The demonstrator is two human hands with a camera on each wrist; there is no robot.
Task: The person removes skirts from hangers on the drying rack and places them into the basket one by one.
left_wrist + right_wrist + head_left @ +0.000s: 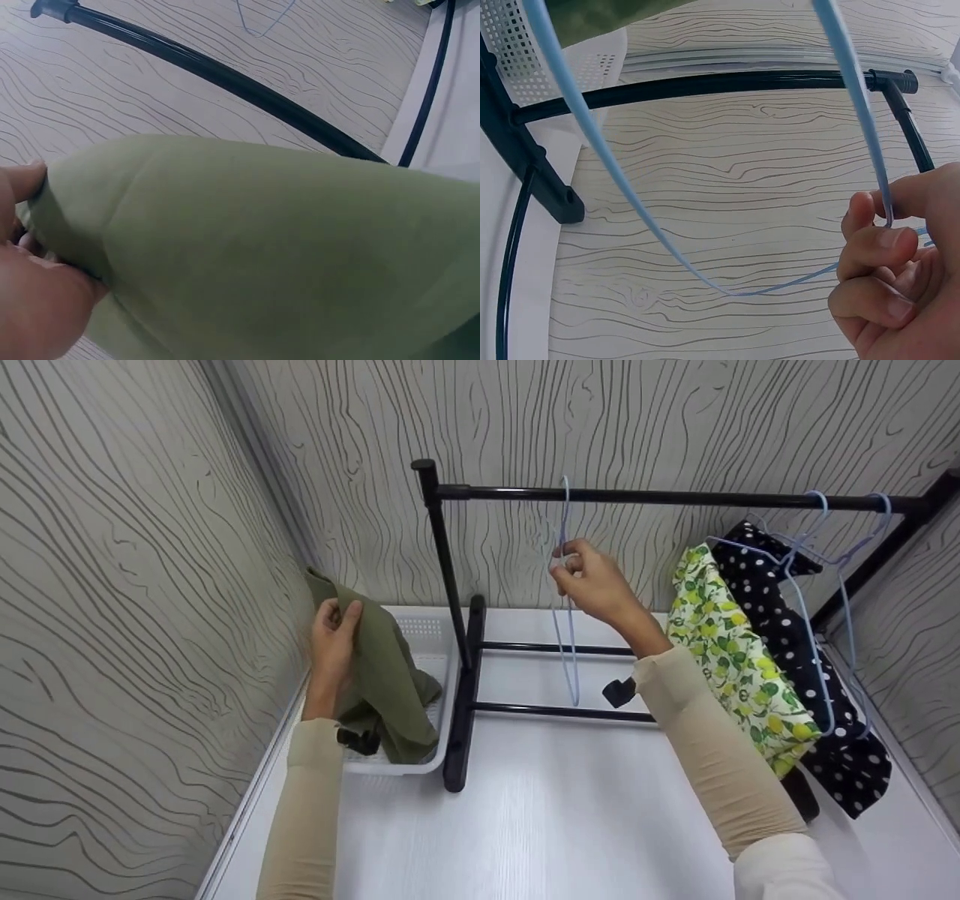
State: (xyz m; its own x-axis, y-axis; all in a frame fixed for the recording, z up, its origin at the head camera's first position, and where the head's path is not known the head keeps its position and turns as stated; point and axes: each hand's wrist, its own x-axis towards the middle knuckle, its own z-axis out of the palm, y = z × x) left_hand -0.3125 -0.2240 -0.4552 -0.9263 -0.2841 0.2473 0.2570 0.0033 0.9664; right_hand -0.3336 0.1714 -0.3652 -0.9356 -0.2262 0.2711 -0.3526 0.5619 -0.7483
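Observation:
In the head view, my left hand (332,649) pinches the top edge of an olive-green cloth (390,682) between thumb and fingers. That cloth hangs down, its lower end in a white perforated basket (442,756). It fills most of the left wrist view, where thumb and fingertips grip its folded edge. My right hand (596,585) pinches a light-blue wire hanger (574,675) just below its hook, which sits over the black rack bar (495,493). From the right wrist, the hanger's side (855,86) runs into the curled fingers. Nothing hangs on this hanger.
Farther right on the rack, a lemon-print cloth (709,637) and a black polka-dot cloth (787,637) hang on blue hangers. The rack's black foot (459,735) stands beside the basket on the white tabletop (510,810). Wood-pattern walls (337,450) enclose the back and sides.

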